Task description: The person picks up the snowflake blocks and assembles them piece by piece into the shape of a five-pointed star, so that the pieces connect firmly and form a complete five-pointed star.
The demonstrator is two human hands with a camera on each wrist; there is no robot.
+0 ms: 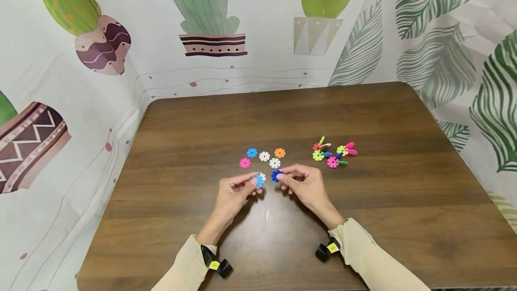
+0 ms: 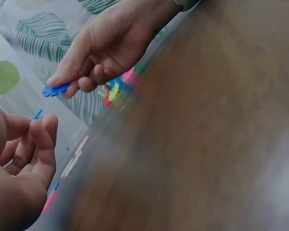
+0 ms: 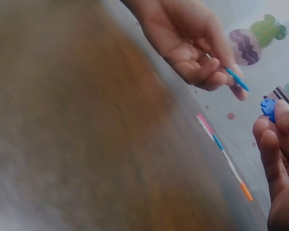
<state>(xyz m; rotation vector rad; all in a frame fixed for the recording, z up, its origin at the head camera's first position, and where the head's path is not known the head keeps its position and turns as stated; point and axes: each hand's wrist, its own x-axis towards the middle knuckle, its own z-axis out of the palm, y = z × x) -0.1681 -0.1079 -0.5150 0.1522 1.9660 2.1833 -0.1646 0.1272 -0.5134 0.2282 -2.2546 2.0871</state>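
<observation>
Nearest us, the left hand [image 1: 234,192] pinches a light-blue disc [image 1: 258,181], white showing at its edge, while the right hand [image 1: 306,185] pinches a dark-blue disc [image 1: 276,175], just apart; beyond, we see five loose discs [image 1: 264,156] on the table [image 1: 242,120], joined discs [image 1: 318,155] to their right, then a cactus-printed backdrop [image 1: 266,8]

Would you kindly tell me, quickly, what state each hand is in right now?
Left hand: holding a light blue notched disc, pinched by thumb and fingers.
Right hand: holding a dark blue notched disc, likewise pinched.
</observation>
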